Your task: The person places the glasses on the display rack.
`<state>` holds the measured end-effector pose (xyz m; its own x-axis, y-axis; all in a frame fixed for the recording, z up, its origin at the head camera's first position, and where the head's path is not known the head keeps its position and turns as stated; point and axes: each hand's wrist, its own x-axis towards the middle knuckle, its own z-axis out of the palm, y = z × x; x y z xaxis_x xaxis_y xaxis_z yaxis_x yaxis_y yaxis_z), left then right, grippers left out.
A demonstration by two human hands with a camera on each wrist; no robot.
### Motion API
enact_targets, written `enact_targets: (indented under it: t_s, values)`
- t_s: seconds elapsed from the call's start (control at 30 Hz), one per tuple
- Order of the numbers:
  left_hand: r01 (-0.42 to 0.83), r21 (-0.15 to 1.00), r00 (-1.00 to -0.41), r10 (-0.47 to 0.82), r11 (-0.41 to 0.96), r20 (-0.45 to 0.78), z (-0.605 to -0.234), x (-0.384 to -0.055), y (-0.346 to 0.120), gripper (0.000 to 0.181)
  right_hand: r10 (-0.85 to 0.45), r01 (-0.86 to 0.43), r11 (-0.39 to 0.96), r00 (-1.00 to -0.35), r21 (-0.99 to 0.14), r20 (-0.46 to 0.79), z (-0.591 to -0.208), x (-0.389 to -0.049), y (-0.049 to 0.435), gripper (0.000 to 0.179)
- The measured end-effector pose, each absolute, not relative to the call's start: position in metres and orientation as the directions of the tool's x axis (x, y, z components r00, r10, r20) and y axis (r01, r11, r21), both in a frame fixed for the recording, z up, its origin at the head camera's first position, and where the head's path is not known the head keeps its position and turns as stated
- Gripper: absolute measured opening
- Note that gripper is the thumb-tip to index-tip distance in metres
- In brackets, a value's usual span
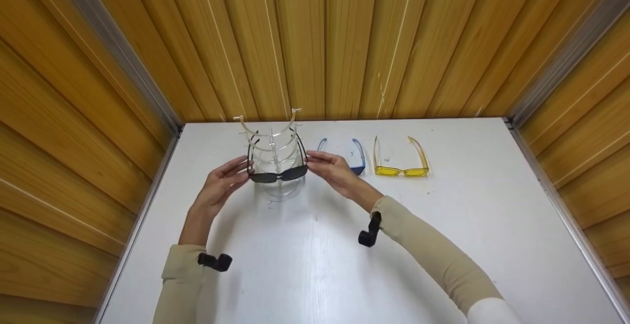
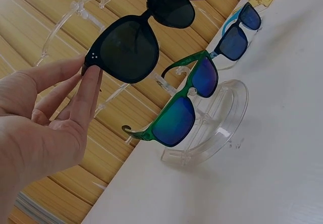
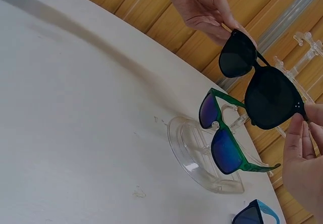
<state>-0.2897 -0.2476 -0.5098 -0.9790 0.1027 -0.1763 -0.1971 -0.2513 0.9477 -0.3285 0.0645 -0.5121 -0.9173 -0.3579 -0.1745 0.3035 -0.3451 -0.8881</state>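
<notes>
Black sunglasses [image 1: 294,173] with dark lenses are held in front of a clear tiered display stand [image 1: 272,142], temples pointing back along its sides. My left hand [image 1: 214,188] pinches one end of the frame, at the hinge corner; my right hand [image 1: 337,174] pinches the opposite end. Lower on the stand, green-framed sunglasses [image 2: 174,120] with blue mirrored lenses sit below the black pair, as both wrist views show. The stand's upper arms [image 1: 266,126] carry no glasses. Whether the black pair touches an arm of the stand, I cannot tell.
Right of the stand, blue sunglasses [image 1: 359,169] lie on the white table [image 1: 315,265] with temples unfolded, partly behind my right hand. Yellow glasses [image 1: 389,171] lie farther right, also unfolded. Wood-look panel walls [image 1: 344,43] stand behind and at both sides.
</notes>
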Motion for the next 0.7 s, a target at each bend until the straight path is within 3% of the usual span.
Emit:
enact_targets:
  t_s: [0.7]
  values:
    - [-0.209, 0.941, -0.977, 0.005, -0.266, -0.215, -0.515, -0.312, -0.246, 0.059, -0.233, 0.298, -0.262, -0.943, -0.918, -0.239, -0.517, -0.343, 0.043, 0.045]
